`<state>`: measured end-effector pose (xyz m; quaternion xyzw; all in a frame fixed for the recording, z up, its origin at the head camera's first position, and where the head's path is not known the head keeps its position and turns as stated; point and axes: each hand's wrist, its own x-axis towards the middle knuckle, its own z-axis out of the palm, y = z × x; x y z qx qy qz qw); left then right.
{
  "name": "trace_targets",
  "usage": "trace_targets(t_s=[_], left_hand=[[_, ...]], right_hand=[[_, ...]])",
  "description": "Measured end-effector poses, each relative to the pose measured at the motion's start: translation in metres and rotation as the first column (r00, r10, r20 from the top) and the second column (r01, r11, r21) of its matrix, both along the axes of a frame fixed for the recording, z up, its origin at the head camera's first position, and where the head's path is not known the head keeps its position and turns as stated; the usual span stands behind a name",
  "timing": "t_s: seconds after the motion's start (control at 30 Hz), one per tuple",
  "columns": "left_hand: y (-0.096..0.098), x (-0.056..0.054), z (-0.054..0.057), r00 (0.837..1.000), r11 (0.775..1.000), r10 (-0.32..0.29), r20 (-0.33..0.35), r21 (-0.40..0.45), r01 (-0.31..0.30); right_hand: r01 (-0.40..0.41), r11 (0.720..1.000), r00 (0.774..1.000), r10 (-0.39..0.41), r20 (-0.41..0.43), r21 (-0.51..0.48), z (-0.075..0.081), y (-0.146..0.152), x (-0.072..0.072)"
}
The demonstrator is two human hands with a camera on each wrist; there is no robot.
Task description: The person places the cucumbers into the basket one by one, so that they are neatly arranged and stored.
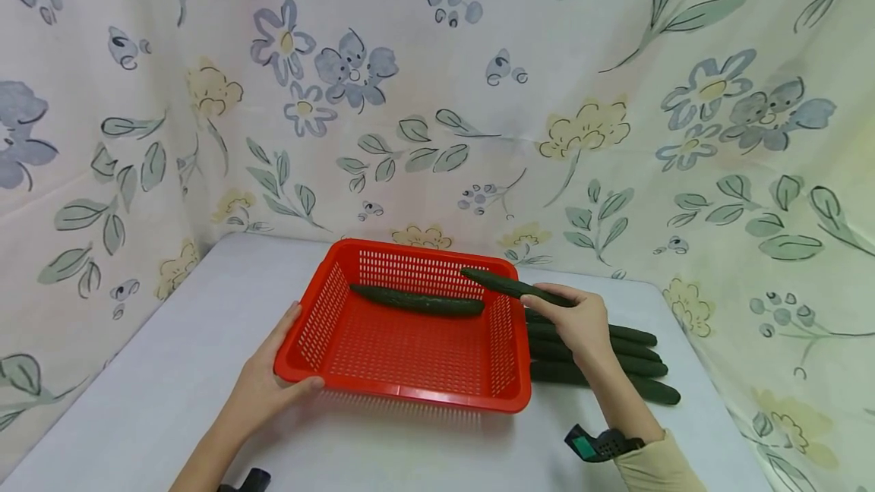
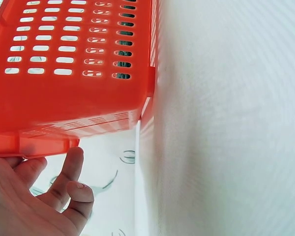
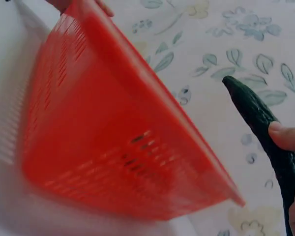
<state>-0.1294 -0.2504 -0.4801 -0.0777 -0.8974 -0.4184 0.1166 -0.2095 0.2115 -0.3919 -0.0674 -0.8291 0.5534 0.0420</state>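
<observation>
A red slotted plastic basket [image 1: 403, 399] stands on the white table, one dark green cucumber [image 1: 424, 302] lying along its back side. My left hand [image 1: 263, 389] holds the basket's near left corner, with fingers along the left rim and thumb at the front. In the left wrist view, several fingers [image 2: 73, 164] curl at the rim's underside. Another cucumber [image 1: 502, 282] is pinched near one end by my right hand [image 1: 581, 321]; its free end points left over the basket's right rim. The right wrist view shows this cucumber [image 3: 253, 110] raised beside the basket wall.
Several more cucumbers [image 1: 649, 387] lie side by side on the table, right of the basket and partly behind my right forearm. A floral cloth [image 1: 424, 97] hangs behind and around the white table [image 1: 171, 348].
</observation>
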Motion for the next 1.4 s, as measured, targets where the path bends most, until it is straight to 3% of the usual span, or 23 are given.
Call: trace_targets(t_s=[0.33,0.6,0.83,1.03,1.4], left_hand=[[0.0,0.0,0.001,1.0,1.0,0.003,-0.008,-0.013,-0.003],[0.0,-0.001,0.0,1.0,1.0,0.0,-0.008,-0.01,-0.001],[-0.001,0.0,-0.001,1.0,1.0,0.0,0.002,-0.007,0.0],[-0.001,-0.001,0.0,1.0,1.0,0.005,-0.004,-0.02,-0.006],[0.0,0.0,0.001,1.0,1.0,0.008,-0.008,-0.019,-0.008]], right_hand=[[-0.054,0.998,0.996,0.055,-0.071,0.023,0.024,-0.038,-0.025],[-0.118,0.992,0.991,0.115,-0.072,-0.039,0.03,-0.067,-0.04],[-0.156,0.987,0.98,0.148,-0.13,-0.05,0.033,-0.093,-0.053],[-0.168,0.985,0.977,0.161,-0.139,-0.041,0.031,-0.116,-0.059],[-0.183,0.981,0.974,0.172,-0.148,-0.062,0.012,-0.153,-0.066]])
